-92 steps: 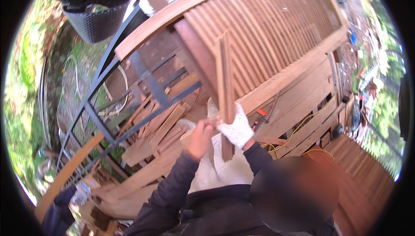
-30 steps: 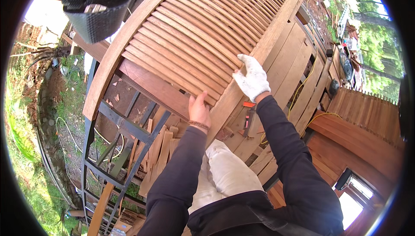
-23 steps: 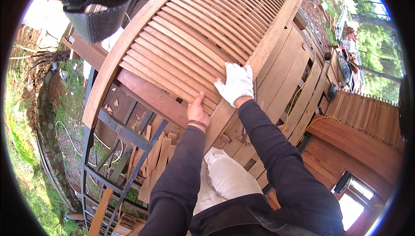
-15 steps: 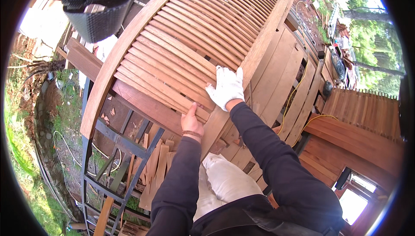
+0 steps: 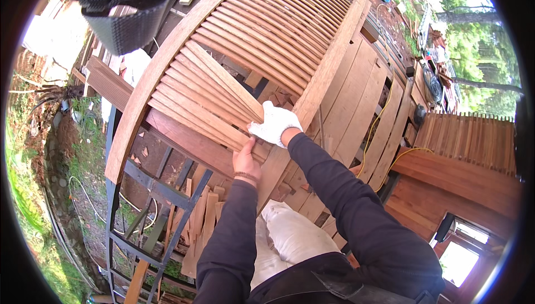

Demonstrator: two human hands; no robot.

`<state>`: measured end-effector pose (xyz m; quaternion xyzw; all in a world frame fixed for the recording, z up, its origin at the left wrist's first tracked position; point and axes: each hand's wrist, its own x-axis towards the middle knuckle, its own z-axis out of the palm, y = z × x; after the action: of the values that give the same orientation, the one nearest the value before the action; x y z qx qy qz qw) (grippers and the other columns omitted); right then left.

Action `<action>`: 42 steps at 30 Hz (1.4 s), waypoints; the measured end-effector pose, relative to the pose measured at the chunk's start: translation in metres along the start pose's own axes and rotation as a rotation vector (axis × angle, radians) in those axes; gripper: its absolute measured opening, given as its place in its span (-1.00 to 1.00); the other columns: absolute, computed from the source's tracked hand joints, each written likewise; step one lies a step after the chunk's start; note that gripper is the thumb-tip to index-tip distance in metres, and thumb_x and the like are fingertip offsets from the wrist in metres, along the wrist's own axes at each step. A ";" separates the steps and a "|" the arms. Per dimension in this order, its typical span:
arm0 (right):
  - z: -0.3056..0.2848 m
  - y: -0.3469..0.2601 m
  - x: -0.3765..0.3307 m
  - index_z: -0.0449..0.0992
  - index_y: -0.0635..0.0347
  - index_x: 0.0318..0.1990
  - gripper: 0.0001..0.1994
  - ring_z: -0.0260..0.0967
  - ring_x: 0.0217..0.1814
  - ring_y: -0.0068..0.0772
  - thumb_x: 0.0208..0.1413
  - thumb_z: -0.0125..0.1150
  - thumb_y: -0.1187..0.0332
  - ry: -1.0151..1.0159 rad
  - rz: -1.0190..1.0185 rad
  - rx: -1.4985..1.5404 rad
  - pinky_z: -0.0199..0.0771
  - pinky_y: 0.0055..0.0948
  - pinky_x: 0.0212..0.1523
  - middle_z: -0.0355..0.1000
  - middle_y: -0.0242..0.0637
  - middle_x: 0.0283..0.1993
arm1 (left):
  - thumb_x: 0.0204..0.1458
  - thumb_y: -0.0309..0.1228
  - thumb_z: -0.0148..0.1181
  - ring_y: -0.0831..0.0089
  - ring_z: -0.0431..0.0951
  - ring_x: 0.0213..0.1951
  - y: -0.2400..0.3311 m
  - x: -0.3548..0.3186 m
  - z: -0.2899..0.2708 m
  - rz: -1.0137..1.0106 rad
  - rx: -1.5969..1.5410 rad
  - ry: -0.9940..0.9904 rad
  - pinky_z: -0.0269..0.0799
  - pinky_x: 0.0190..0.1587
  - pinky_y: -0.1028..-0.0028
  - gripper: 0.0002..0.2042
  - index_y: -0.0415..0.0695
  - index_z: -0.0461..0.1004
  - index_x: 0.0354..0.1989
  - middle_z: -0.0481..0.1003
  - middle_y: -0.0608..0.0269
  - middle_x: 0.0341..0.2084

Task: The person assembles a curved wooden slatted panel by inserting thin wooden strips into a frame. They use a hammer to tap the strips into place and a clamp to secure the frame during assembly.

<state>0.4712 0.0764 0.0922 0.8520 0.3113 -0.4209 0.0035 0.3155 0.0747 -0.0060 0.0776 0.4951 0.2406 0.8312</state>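
A panel of many thin wooden slats [image 5: 223, 89] lies between a curved left rail [image 5: 131, 131] and a right rail [image 5: 329, 53]. My right hand [image 5: 277, 124], in a white knit glove, curls over the near-right ends of several slats. Bare, with a beaded bracelet at the wrist, my left hand [image 5: 246, 162] grips the slat ends just below, thumb on top. The two hands nearly touch. Under them the slats bunch together like a fan, spread at the left rail. A wide gap separates this bunch from the evenly spaced slats beyond. The gloved fingertips are partly hidden.
A black metal frame [image 5: 161, 192] stands at lower left, with loose wood offcuts [image 5: 200, 220] beside it. Planks [image 5: 354, 98] with gaps run along the right, crossed by a yellow cord [image 5: 382, 112]. A wooden wall [image 5: 457, 181] rises at far right.
My right hand has moved left and toward me, bringing slat ends against the others near my left hand. A wide gap has opened among the slats. My left hand has barely moved.
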 end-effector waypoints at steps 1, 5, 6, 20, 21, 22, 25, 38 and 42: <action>0.005 -0.001 -0.002 0.35 0.35 0.11 -0.28 0.52 0.13 0.12 0.15 0.19 -0.23 0.027 -0.016 0.004 0.51 -0.11 0.12 0.55 0.15 0.02 | 0.18 -0.61 0.21 0.27 0.56 0.12 0.001 -0.001 -0.002 0.007 0.035 -0.002 0.50 0.18 0.26 -0.55 -0.21 0.35 0.27 0.53 0.13 0.13; 0.023 -0.009 -0.009 0.35 0.36 0.10 -0.29 0.52 0.13 0.16 0.14 0.23 -0.18 0.035 -0.074 0.023 0.51 -0.09 0.14 0.55 0.18 0.02 | 0.20 -0.60 0.20 0.27 0.52 0.18 0.003 -0.005 -0.014 0.060 0.085 -0.020 0.46 0.22 0.27 -0.54 -0.25 0.33 0.29 0.50 0.12 0.17; 0.024 -0.012 -0.011 0.35 0.36 0.10 -0.30 0.52 0.13 0.17 0.14 0.24 -0.18 0.009 -0.084 0.029 0.51 -0.08 0.14 0.55 0.18 0.02 | 0.20 -0.59 0.19 0.28 0.52 0.18 0.006 -0.008 -0.020 0.080 0.100 -0.010 0.46 0.23 0.28 -0.54 -0.25 0.33 0.29 0.49 0.12 0.18; 0.091 -0.083 -0.057 0.22 0.35 0.14 -0.41 0.45 0.16 0.34 0.29 0.09 -0.05 -0.060 -0.098 0.431 0.46 0.06 0.13 0.47 0.36 0.06 | 0.32 -0.44 0.06 0.31 0.50 0.18 0.072 -0.076 -0.090 0.215 0.271 0.049 0.37 0.26 0.34 -0.60 -0.35 0.32 0.28 0.49 0.08 0.17; 0.099 -0.094 -0.062 0.22 0.35 0.14 -0.41 0.45 0.15 0.35 0.29 0.09 -0.06 -0.072 -0.090 0.478 0.46 0.07 0.12 0.47 0.36 0.05 | 0.34 -0.42 0.04 0.31 0.55 0.11 0.085 -0.084 -0.099 0.207 0.300 0.061 0.45 0.19 0.35 -0.64 -0.32 0.34 0.25 0.52 0.07 0.12; 0.104 -0.106 -0.066 0.22 0.35 0.14 -0.40 0.45 0.15 0.36 0.29 0.09 -0.06 -0.082 -0.084 0.528 0.47 0.08 0.11 0.48 0.36 0.04 | 0.36 -0.39 0.02 0.32 0.60 0.04 0.100 -0.093 -0.105 0.200 0.332 0.072 0.52 0.12 0.36 -0.67 -0.29 0.36 0.22 0.55 0.07 0.06; 0.118 -0.134 -0.075 0.22 0.36 0.18 -0.38 0.45 0.14 0.36 0.28 0.10 -0.07 -0.054 -0.062 0.597 0.48 0.09 0.09 0.47 0.35 0.06 | 0.40 -0.32 -0.07 0.33 0.58 0.06 0.122 -0.102 -0.119 0.137 0.466 0.075 0.52 0.11 0.38 -0.64 -0.21 0.27 0.29 0.53 0.08 0.06; 0.074 -0.007 -0.030 0.22 0.48 0.29 -0.35 0.41 0.15 -0.17 0.18 0.26 0.22 -0.072 -0.216 0.797 0.43 -0.28 0.17 0.43 0.10 0.15 | 0.39 -0.12 -0.13 -0.20 0.57 0.04 0.032 -0.054 -0.026 0.253 1.021 -0.067 0.44 0.10 0.03 -0.56 -0.31 0.25 0.14 0.55 -0.39 -0.10; 0.101 -0.030 -0.049 0.20 0.42 0.31 -0.38 0.36 0.24 -0.07 0.21 0.21 0.21 -0.037 -0.209 0.838 0.37 -0.24 0.24 0.37 0.14 0.22 | 0.36 -0.13 -0.16 -0.33 0.57 -0.11 0.066 -0.078 -0.051 0.327 1.431 -0.099 0.45 -0.04 -0.10 -0.60 -0.28 0.25 0.06 0.57 -0.42 -0.25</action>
<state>0.3605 0.0477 0.0700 0.7359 0.1981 -0.5241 -0.3801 0.2196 0.0896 0.0546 0.6847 0.4748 -0.0242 0.5524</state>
